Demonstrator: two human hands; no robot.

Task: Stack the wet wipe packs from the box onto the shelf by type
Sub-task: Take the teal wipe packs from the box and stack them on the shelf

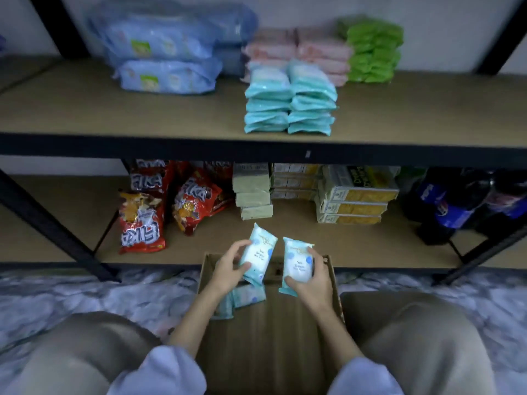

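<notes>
Both forearms reaching forward from white sleeves, over an open cardboard box on the floor, between two bent knees.

Left hand raised above the far left corner of the box, palm turned inward. Fingers curled round the left edge of a light blue wipe pack, thumb pressing on its front near the bottom. Pack held almost upright, top leaning a little to the right.

Right hand at the same height, near the far right corner of the box. Fingers wrapped round the right edge of a second wipe pack, thumb hooked under its lower front. Pack upright, just beside the first one, not touching it.

More packs of the same kind lying inside the box, under the left wrist.

On the upper shelf: two teal stacks side by side at the front, pink stacks behind them, a green stack to the right, big blue packs to the left.

On the lower shelf: red snack bags, flat boxes, dark bottles.
</notes>
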